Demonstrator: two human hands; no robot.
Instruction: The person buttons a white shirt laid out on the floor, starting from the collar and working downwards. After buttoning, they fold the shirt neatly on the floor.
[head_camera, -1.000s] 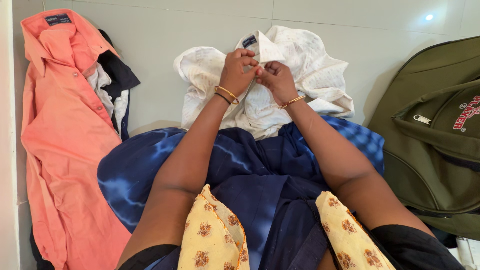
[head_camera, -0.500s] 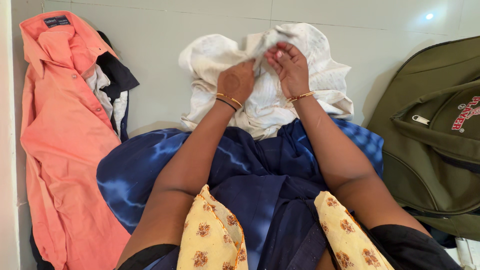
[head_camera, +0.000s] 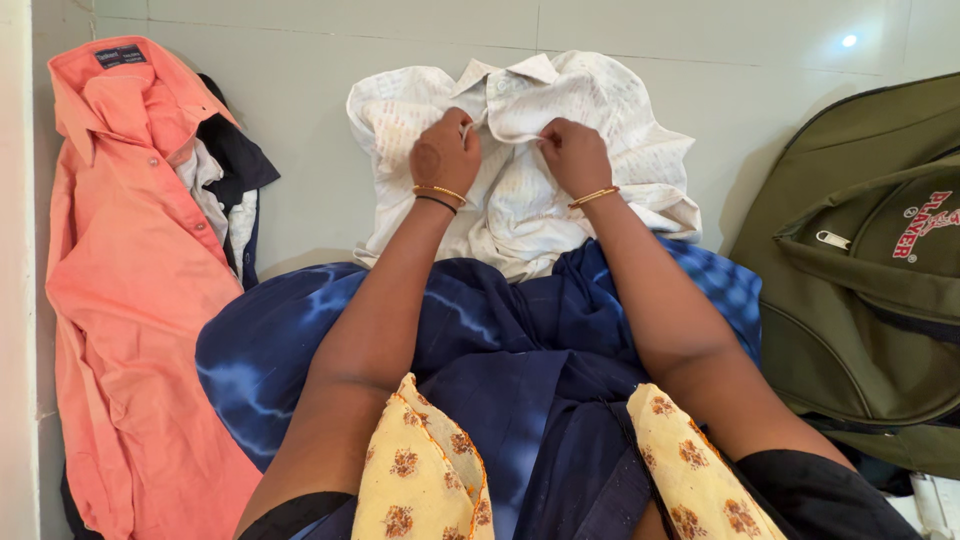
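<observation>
A crumpled white shirt (head_camera: 620, 120) with a faint pattern lies on the pale tiled floor in front of my lap, collar at the far side. My left hand (head_camera: 443, 155) pinches one front edge of it just below the collar. My right hand (head_camera: 573, 155) grips the other front edge a short way to the right. The two hands are apart, each with fabric between the fingers. Both wrists carry thin bangles. My blue dyed skirt (head_camera: 500, 340) covers the shirt's near end.
An orange shirt (head_camera: 120, 260) lies spread on the floor at the left, over dark and white clothes (head_camera: 228, 170). An olive green backpack (head_camera: 870, 270) rests at the right. Pale floor tiles (head_camera: 310, 150) show between the shirts.
The hands were together at the collar, then lifted the fabric. Now they have come down and apart, each on a front edge, and the collar lies open.
</observation>
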